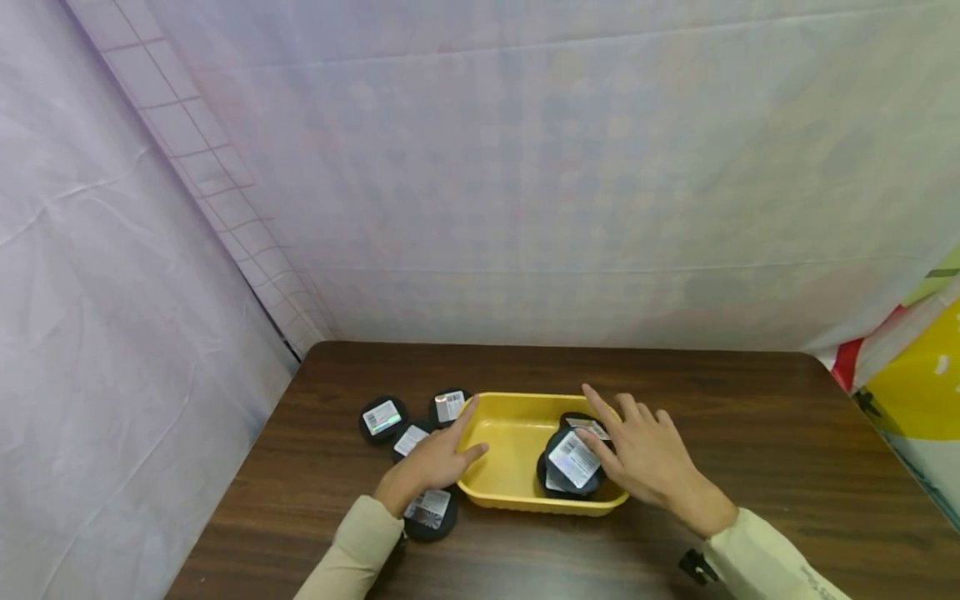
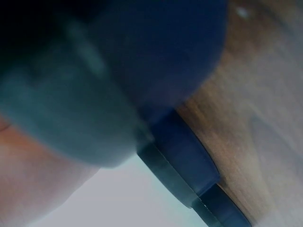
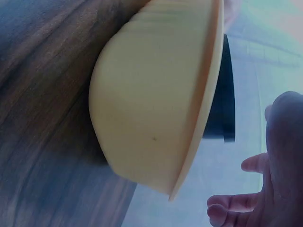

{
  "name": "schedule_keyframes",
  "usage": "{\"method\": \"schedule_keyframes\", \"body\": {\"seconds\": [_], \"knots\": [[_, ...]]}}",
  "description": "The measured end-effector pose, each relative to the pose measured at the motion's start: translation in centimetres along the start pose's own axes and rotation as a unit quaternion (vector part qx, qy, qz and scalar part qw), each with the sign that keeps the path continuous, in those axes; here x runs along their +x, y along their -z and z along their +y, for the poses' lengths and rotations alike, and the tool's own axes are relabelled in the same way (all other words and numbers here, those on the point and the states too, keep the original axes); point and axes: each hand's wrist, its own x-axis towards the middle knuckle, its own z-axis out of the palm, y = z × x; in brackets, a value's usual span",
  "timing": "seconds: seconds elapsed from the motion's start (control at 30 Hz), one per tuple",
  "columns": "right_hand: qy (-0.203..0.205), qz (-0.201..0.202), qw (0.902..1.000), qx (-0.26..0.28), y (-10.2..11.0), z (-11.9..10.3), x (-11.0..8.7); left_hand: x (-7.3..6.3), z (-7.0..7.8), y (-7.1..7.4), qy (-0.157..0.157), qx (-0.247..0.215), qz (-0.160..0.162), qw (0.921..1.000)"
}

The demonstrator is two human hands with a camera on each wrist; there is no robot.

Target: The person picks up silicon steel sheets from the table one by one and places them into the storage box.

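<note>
Fingers outspread, left hand and right hand flanked an oblong yellow plastic tray, black discs toward the wooden tabletop's left edge.

Before you, the tub sits on the tabletop. Piled discs lie inside it, in its right end. Loose discs lie on the tabletop, left of the tub. Your left hand is at the tub's left end, and your right hand is at its right end. A cloth hangs behind the tabletop.
</note>
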Motion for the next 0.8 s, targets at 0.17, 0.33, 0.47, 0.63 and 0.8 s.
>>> {"method": "schedule_keyframes", "body": {"seconds": [0.17,0.33,0.47,0.63,0.8], "knots": [[-0.042,-0.014,0.9985,0.031,0.0,0.9,0.0,0.1,0.0,0.0,0.001,0.0,-0.001,1.0],[-0.065,-0.012,0.9961,0.059,-0.6,1.5,0.0,0.1,-0.1,-0.1,-0.002,-0.001,0.002,1.0],[-0.077,-0.018,0.9929,0.089,-1.3,1.8,0.0,0.1,-0.2,-0.2,0.0,-0.002,0.001,1.0],[-0.089,-0.026,0.9881,0.122,-2.2,2.1,-0.1,0.2,-0.2,-0.1,0.006,-0.005,-0.001,1.0],[-0.094,-0.029,0.9845,0.146,-3.0,2.1,-0.1,0.1,-0.1,-0.1,0.005,-0.004,-0.002,1.0]]}}
